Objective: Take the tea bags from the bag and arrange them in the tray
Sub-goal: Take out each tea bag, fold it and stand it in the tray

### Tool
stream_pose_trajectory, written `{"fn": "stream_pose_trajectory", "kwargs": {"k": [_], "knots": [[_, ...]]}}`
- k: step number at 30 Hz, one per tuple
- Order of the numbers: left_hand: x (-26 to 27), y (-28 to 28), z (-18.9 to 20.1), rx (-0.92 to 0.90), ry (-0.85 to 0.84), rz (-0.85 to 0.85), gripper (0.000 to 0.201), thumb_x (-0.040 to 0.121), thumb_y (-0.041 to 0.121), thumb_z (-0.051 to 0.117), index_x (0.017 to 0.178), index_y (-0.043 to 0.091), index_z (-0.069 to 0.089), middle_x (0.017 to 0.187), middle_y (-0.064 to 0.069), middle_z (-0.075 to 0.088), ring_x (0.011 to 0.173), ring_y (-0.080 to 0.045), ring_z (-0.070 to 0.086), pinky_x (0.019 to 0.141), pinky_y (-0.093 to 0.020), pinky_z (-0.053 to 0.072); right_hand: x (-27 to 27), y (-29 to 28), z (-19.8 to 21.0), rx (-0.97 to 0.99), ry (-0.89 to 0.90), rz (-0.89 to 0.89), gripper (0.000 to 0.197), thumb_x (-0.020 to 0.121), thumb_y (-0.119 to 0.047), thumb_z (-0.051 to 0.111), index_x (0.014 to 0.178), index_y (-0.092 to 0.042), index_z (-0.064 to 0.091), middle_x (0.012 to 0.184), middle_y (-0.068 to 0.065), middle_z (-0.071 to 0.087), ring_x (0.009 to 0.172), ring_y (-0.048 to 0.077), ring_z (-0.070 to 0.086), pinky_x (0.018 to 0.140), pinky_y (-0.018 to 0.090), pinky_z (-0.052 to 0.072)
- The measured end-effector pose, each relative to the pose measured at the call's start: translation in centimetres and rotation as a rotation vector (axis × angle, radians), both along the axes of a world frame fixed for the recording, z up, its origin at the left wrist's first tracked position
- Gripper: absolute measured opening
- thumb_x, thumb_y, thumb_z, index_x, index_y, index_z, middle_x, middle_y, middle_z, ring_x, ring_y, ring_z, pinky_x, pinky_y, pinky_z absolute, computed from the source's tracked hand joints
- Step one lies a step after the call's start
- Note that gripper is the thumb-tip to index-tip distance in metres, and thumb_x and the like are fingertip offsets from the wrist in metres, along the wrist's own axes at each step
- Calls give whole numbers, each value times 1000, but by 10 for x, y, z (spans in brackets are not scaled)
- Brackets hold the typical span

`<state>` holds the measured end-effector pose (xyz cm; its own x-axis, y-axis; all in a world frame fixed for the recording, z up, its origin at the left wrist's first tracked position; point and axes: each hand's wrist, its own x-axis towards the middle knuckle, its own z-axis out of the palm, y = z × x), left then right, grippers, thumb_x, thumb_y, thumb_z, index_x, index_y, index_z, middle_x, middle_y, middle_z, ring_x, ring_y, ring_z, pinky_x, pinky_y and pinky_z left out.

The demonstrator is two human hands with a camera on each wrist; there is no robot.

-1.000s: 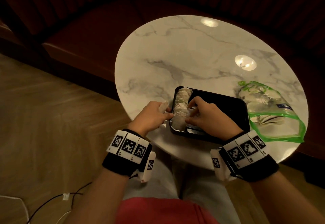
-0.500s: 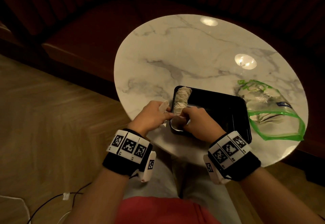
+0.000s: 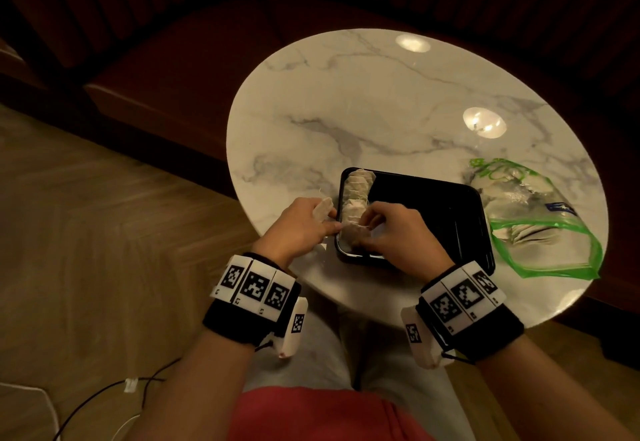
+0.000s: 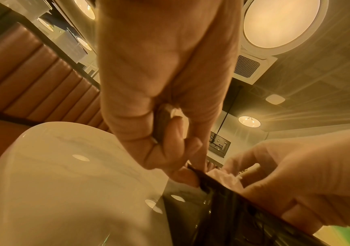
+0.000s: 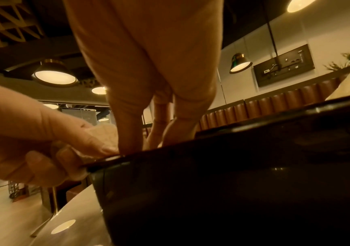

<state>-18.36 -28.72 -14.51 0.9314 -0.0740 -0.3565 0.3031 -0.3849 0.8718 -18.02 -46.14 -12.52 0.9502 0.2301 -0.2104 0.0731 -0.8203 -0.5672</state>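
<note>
A black rectangular tray (image 3: 446,212) sits at the near side of the round marble table (image 3: 381,111). A row of pale tea bags (image 3: 358,187) lines its left wall. My left hand (image 3: 304,226) is at the tray's left rim and grips a spare tea bag (image 3: 322,210) in curled fingers, one finger on the rim (image 5: 106,160). My right hand (image 3: 388,232) reaches into the near left corner and pinches a tea bag (image 3: 355,231) at the row's near end. The clear bag with green edging (image 3: 540,222), tea bags inside, lies right of the tray.
A dark padded bench (image 3: 214,59) curves behind the table. Wooden floor lies to the left, with cables (image 3: 104,395) near my left side. The table edge is close to my lap. Lamp reflections (image 3: 484,122) shine on the marble.
My right hand has moved left across the tray to its near left corner and now holds a tea bag at the end of the row. The left hand has stayed at the rim.
</note>
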Motion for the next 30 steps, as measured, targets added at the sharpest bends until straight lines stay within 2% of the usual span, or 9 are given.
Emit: {"fn": "stream_pose_trajectory", "kwargs": {"k": [2, 5, 9, 14, 18, 20, 25, 27, 30], "knots": [[0, 0, 0, -3, 0, 1, 14, 89, 14, 69, 100, 7, 66, 69, 4, 57, 53, -3, 48, 45, -13, 34, 3, -3, 2, -1, -11, -4, 17, 80, -34, 77, 89, -21, 70, 85, -4, 63, 79, 10, 59, 64, 22, 47], [0, 0, 1, 0, 3, -5, 15, 89, 16, 69, 101, 8, 66, 70, 5, 57, 57, -3, 48, 48, -17, 34, 6, -6, 6, -8, 19, 28, 9, 86, -21, 72, 94, -18, 75, 85, -1, 69, 79, 13, 65, 77, 36, 57], [-1, 0, 3, -3, 5, -7, 14, 89, 14, 68, 102, 7, 66, 70, 5, 56, 57, -3, 49, 45, -13, 35, 9, -3, 8, -60, 47, 118, 16, 90, -19, 67, 103, -14, 75, 94, 1, 73, 84, 10, 64, 82, 27, 51], [0, 0, 3, 8, 21, -6, 18, 90, 15, 68, 105, 7, 66, 72, 4, 57, 58, -4, 49, 50, -19, 36, 8, 5, -2, -57, -53, 50, 12, 87, -13, 69, 99, -13, 68, 93, 4, 68, 86, 18, 64, 78, 32, 54], [-3, 4, 6, -30, 22, 12, 31, 84, 19, 76, 109, 6, 63, 76, -1, 60, 58, -8, 50, 45, -13, 36, 5, -1, 0, -38, -107, 39, 24, 83, -18, 75, 100, -14, 59, 92, -1, 62, 85, 14, 58, 75, 26, 49], [-4, 5, 11, -64, 6, 14, 39, 78, 19, 81, 110, 7, 61, 79, -6, 61, 56, -7, 51, 44, -12, 38, 6, -4, 6, 23, -151, 24, 22, 85, -18, 73, 102, -15, 59, 94, -2, 62, 88, 12, 59, 79, 27, 51], [-7, 3, 29, -159, -59, -68, 39, 74, 11, 83, 106, 12, 63, 77, 1, 63, 56, 6, 56, 50, -10, 42, 5, 2, 26, 334, -250, 74, 21, 90, -18, 67, 112, -18, 66, 103, -6, 64, 96, 3, 60, 81, 8, 44], [-8, 1, 35, -212, -67, -108, 37, 73, 9, 83, 104, 13, 63, 80, -1, 66, 65, 1, 61, 53, -11, 44, 5, 5, 28, 362, -207, 125, 23, 90, -25, 68, 112, -20, 68, 108, -7, 65, 100, 4, 59, 85, 11, 45], [-10, -2, 42, -261, -72, -171, 34, 76, 6, 80, 104, 15, 64, 79, -2, 66, 62, 0, 60, 53, -15, 44, 6, 5, 29, 407, -213, 131, 15, 90, -23, 68, 101, -15, 71, 101, -5, 67, 97, 8, 62, 87, 21, 48]]}}
